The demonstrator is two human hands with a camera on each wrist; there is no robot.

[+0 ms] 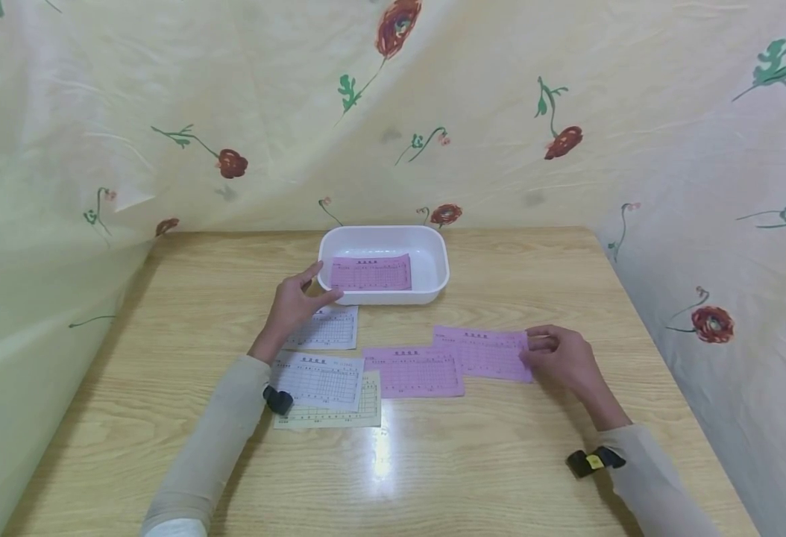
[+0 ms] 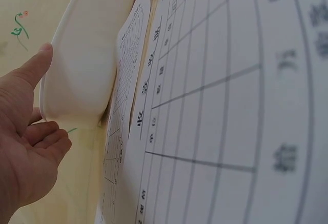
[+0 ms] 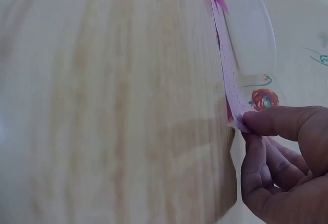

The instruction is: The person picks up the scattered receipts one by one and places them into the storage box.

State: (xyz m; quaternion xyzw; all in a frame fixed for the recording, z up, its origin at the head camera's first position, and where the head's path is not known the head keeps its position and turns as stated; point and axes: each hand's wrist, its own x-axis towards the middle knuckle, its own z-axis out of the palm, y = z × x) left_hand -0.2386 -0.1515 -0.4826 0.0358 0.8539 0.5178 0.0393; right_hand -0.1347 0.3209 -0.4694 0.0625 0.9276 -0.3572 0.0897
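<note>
One purple slip (image 1: 483, 354) is pinched at its right edge between thumb and fingers of the right hand (image 1: 564, 359), its left end overlapping a second purple slip (image 1: 414, 373) on the wooden table (image 1: 500, 462). The left hand (image 1: 292, 302) curls round the near left corner of the white tray (image 1: 431, 272), where a third purple slip (image 1: 371, 274) lies. Just before the tray is a white slip (image 1: 335, 328); nearer the person, another white slip (image 1: 319, 382) partly covers a pale yellow slip (image 1: 339, 419)
</note>
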